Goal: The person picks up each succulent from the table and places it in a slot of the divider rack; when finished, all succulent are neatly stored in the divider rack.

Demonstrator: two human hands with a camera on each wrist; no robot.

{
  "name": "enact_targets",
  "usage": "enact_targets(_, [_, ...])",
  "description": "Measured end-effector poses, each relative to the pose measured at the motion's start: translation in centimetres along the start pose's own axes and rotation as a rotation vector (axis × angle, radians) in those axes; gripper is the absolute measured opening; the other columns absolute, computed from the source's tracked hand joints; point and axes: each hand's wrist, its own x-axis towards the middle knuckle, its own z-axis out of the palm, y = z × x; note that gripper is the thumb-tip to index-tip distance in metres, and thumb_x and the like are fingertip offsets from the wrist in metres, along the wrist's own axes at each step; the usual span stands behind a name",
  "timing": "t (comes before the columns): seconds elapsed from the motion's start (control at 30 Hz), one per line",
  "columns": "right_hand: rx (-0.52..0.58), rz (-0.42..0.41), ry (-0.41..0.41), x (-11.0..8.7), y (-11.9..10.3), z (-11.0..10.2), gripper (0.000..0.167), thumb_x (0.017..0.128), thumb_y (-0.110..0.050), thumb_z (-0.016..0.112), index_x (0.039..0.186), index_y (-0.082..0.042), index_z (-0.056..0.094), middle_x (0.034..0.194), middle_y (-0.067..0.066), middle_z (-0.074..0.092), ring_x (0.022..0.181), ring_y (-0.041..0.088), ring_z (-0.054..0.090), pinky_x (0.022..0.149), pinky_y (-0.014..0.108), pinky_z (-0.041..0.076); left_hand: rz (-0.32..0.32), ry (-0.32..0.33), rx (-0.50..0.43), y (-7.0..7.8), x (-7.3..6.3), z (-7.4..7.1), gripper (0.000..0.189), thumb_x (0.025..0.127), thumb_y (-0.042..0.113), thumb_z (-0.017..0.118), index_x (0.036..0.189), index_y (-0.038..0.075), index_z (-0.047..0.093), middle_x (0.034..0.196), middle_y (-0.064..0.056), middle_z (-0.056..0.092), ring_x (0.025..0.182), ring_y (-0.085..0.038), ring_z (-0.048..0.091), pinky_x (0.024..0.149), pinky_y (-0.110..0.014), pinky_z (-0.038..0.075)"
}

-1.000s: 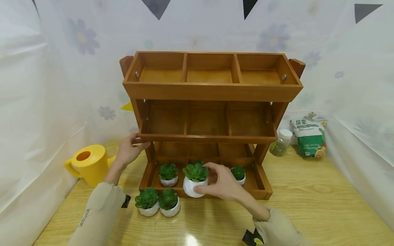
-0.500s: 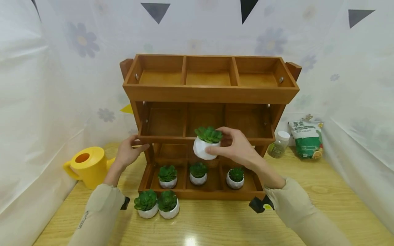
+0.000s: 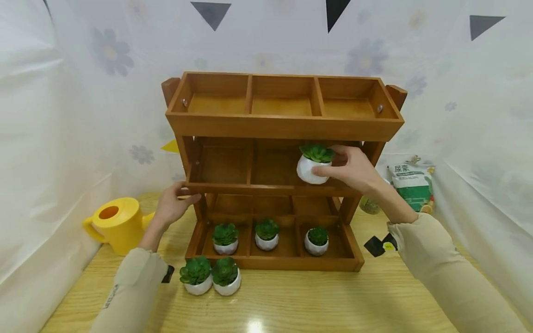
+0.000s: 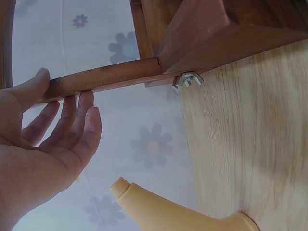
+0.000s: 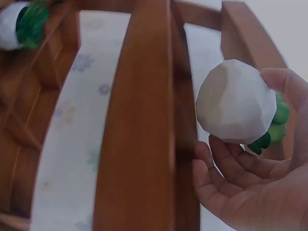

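My right hand [image 3: 356, 172] holds a potted succulent [image 3: 309, 169] in front of the right compartment of the middle tier of a wooden plant stand [image 3: 283, 128]. Thumb and fingers pinch its white faceted pot [image 5: 235, 102], whose underside faces the right wrist camera. At the stand's left side, my left hand [image 3: 171, 207] grips the upright; the left wrist view shows the thumb on one side of this wooden bar [image 4: 108, 77] and the fingertips on the other. On the bottom tier stand three small succulents [image 3: 226, 249] [image 3: 266, 243] [image 3: 315, 249], one per compartment.
Two more potted succulents [image 3: 198, 287] [image 3: 226, 289] sit side by side on the table before the stand. A yellow watering can [image 3: 120, 229] stands left. A jar [image 3: 369, 206], partly behind the right arm, and a green-and-white bag [image 3: 414, 187] stand right. Wing nut [image 4: 187, 78] under the stand's side.
My right hand has lifted the potted succulent from in front of the bottom tier, up and rightward to the middle tier's right compartment. The left hand keeps its grip on the stand.
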Motion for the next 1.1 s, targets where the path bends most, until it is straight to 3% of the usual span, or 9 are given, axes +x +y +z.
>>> enact_targets(0.1, [0.004,0.070,0.005,0.2,1.2,-0.5,0.075,0.086,-0.042,0.069,0.144,-0.003,0.040,0.130,0.019,0.053,0.116,0.035,0.053,0.093,0.052,0.044,0.002,0.002,-0.003,-0.1,-0.1,0.0,0.052,0.097,0.024,0.059,0.140,0.000,0.043,0.132,-0.030,0.049,0.112,-0.047,0.055,0.088,-0.054,0.050])
enact_targets(0.23, [-0.051,0.105,0.031,1.0,2.4,-0.9,0.077,0.086,-0.042,0.069,0.143,0.002,0.040,0.128,0.023,0.053,0.115,0.037,0.052,0.092,0.053,0.044,-0.002,0.001,-0.013,-0.2,-0.3,0.0,0.053,0.097,0.024,0.059,0.141,0.000,0.042,0.133,-0.030,0.049,0.113,-0.047,0.055,0.088,-0.053,0.050])
enact_targets(0.37, [-0.087,0.042,0.065,2.4,3.0,-1.1,0.072,0.083,-0.038,0.073,0.140,-0.002,0.047,0.137,0.021,0.048,0.124,0.038,0.045,0.099,0.056,0.038,-0.008,0.005,-0.016,-0.4,-0.3,-0.1,0.054,0.097,0.026,0.059,0.141,0.000,0.042,0.132,-0.030,0.049,0.113,-0.047,0.055,0.087,-0.052,0.050])
enact_targets(0.57, [-0.041,-0.138,0.079,4.6,4.0,-1.4,0.086,0.077,-0.018,0.081,0.148,-0.008,0.033,0.148,0.015,0.035,0.135,0.034,0.034,0.108,0.054,0.029,-0.010,0.002,-0.017,-0.5,-0.2,-0.1,0.054,0.096,0.027,0.060,0.140,0.000,0.043,0.132,-0.030,0.049,0.113,-0.047,0.055,0.087,-0.052,0.051])
enact_targets(0.67, [-0.038,-0.163,0.052,5.2,4.3,-1.7,0.091,0.075,-0.013,0.082,0.148,-0.006,0.028,0.148,0.017,0.032,0.134,0.035,0.034,0.107,0.054,0.031,-0.005,0.000,-0.014,-0.4,-0.2,-0.1,0.053,0.097,0.027,0.059,0.140,0.000,0.043,0.132,-0.030,0.049,0.113,-0.047,0.055,0.087,-0.052,0.050])
enact_targets(0.77, [-0.062,-0.113,-0.003,5.4,4.2,-2.1,0.096,0.075,-0.017,0.082,0.150,-0.005,0.023,0.150,0.018,0.027,0.135,0.037,0.030,0.106,0.057,0.030,0.002,0.000,-0.007,-0.4,-0.1,-0.1,0.053,0.097,0.027,0.059,0.140,0.000,0.043,0.132,-0.030,0.049,0.112,-0.047,0.055,0.087,-0.053,0.050])
enact_targets(0.93, [-0.215,-0.083,-0.117,5.7,3.7,-3.0,0.106,0.074,-0.024,0.083,0.153,-0.006,0.015,0.155,0.019,0.015,0.141,0.039,0.018,0.108,0.059,0.023,0.006,-0.003,-0.001,-0.3,0.0,0.0,0.053,0.097,0.027,0.059,0.139,0.000,0.044,0.132,-0.031,0.049,0.112,-0.047,0.055,0.087,-0.053,0.051])
enact_targets(1.1, [-0.363,-0.113,-0.184,6.1,2.9,-3.7,0.108,0.071,-0.030,0.085,0.152,-0.005,0.019,0.153,0.021,0.018,0.139,0.040,0.019,0.108,0.060,0.022,0.010,-0.005,-0.011,-0.1,0.1,0.1,0.052,0.097,0.027,0.059,0.138,-0.001,0.045,0.131,-0.031,0.049,0.112,-0.047,0.055,0.087,-0.052,0.051])
